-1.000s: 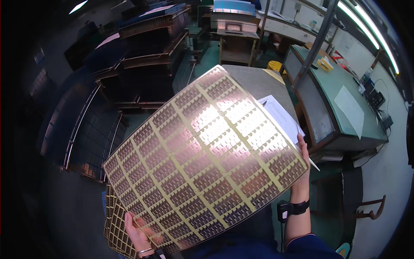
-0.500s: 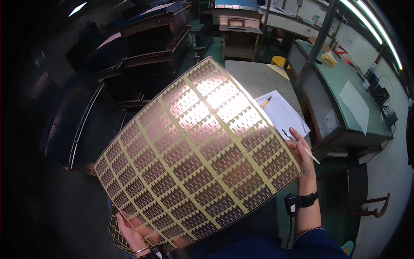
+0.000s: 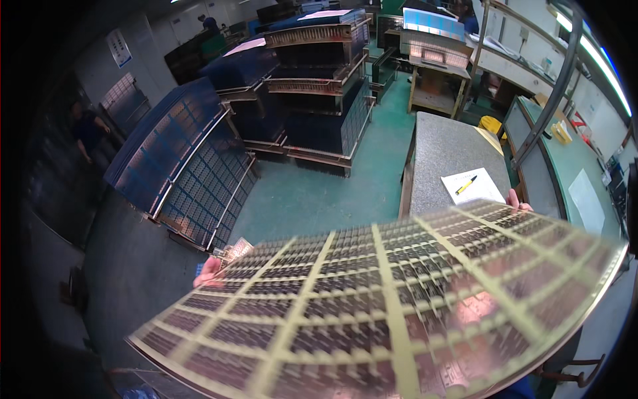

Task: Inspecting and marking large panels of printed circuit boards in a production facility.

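Note:
A large copper-coloured circuit board panel (image 3: 392, 306), crossed by yellow-green strips, spans the lower part of the head view, tilted and smeared by motion. My left hand (image 3: 210, 271) grips its far left edge; only some fingers show. At the far right edge, fingertips of my right hand (image 3: 517, 201) curl over the panel, and the rest of that hand is hidden behind it. A small patterned corner of another panel (image 3: 238, 249) sticks out beside my left hand. The white pen is out of sight.
A grey-topped table (image 3: 438, 146) ahead carries a paper sheet (image 3: 475, 183) with a yellow pen (image 3: 466, 185). Racks of dark blue panels (image 3: 169, 136) stand at left and behind. A green-topped bench (image 3: 565, 153) runs along the right; a person (image 3: 90, 130) is at far left.
The panel has swung from a slanted, raised pose to a flatter one low in view, its near edge toward me. Both hands now show at its far edge. My view has shifted left.

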Action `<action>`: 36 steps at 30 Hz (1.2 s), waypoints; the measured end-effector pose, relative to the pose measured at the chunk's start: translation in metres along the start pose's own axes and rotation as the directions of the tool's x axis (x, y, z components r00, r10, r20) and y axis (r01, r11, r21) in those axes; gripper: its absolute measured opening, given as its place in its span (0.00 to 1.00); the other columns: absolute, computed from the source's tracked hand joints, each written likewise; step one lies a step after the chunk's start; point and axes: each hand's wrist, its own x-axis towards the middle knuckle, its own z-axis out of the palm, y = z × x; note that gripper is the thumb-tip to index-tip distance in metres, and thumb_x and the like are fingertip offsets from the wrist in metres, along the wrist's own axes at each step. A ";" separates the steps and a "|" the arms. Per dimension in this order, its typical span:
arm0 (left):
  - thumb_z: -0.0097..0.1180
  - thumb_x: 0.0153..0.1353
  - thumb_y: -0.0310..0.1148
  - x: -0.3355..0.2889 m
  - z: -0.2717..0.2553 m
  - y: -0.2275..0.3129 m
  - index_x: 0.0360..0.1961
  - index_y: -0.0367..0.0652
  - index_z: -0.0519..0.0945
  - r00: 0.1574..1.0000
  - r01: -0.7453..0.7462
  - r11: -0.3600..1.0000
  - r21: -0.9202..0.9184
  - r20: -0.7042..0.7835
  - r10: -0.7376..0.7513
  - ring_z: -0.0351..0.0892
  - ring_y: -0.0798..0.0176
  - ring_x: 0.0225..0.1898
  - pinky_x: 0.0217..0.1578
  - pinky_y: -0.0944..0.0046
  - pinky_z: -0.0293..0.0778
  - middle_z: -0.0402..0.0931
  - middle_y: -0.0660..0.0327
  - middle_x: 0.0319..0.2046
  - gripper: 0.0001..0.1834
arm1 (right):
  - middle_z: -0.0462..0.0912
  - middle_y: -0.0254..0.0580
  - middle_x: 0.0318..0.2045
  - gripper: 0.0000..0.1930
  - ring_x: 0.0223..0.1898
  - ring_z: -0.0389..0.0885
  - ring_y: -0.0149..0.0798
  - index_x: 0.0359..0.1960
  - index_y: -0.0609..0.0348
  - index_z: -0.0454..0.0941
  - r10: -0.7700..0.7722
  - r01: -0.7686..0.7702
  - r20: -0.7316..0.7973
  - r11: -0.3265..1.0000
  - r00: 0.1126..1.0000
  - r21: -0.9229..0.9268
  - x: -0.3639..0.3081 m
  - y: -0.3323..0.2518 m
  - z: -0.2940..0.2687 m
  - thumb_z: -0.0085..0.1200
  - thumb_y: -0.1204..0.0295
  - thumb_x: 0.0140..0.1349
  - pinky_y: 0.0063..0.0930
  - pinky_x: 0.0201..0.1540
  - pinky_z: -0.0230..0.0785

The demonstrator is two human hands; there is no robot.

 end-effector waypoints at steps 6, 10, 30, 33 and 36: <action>0.45 0.60 0.39 0.034 0.217 0.015 0.48 0.42 0.71 0.586 0.270 0.858 -0.438 -0.632 -0.507 0.80 0.59 0.37 0.30 0.65 0.83 0.75 0.53 0.39 0.18 | 0.70 0.48 0.54 0.19 0.53 0.69 0.43 0.54 0.58 0.66 -0.082 0.092 -0.118 0.993 0.990 0.080 -0.008 0.043 -0.040 0.42 0.63 0.65 0.37 0.54 0.64; 0.40 0.65 0.45 0.024 0.212 0.031 0.51 0.38 0.68 0.651 0.329 0.666 -0.669 -0.351 -0.674 0.76 0.58 0.44 0.40 0.59 0.79 0.72 0.52 0.44 0.22 | 0.69 0.48 0.54 0.19 0.54 0.69 0.43 0.54 0.58 0.66 -0.115 0.136 -0.143 0.980 0.983 0.145 -0.012 0.075 -0.048 0.42 0.62 0.65 0.37 0.55 0.63; 0.35 0.65 0.28 -0.003 0.215 0.008 0.63 0.33 0.53 0.783 0.464 0.831 -0.309 -0.295 -0.547 0.61 0.64 0.59 0.58 0.67 0.59 0.60 0.53 0.59 0.25 | 0.68 0.48 0.56 0.23 0.56 0.66 0.45 0.57 0.60 0.63 -0.230 0.366 -0.349 0.843 0.908 0.395 -0.047 0.206 -0.088 0.40 0.58 0.66 0.41 0.58 0.60; 0.35 0.65 0.28 -0.002 0.212 0.017 0.63 0.34 0.53 0.789 0.440 0.851 -0.287 -0.329 -0.518 0.62 0.64 0.59 0.58 0.66 0.59 0.60 0.53 0.59 0.25 | 0.68 0.48 0.56 0.24 0.57 0.65 0.45 0.57 0.61 0.63 -0.244 0.409 -0.387 0.801 0.889 0.436 -0.040 0.187 -0.066 0.40 0.58 0.66 0.42 0.58 0.59; 0.37 0.66 0.30 -0.002 0.201 0.014 0.63 0.36 0.55 0.767 0.455 0.849 -0.269 -0.367 -0.527 0.63 0.66 0.58 0.57 0.67 0.61 0.62 0.56 0.58 0.24 | 0.68 0.47 0.55 0.23 0.54 0.69 0.40 0.55 0.65 0.64 0.249 0.256 -0.384 0.425 0.889 0.869 -0.067 0.096 -0.008 0.45 0.61 0.65 0.36 0.59 0.58</action>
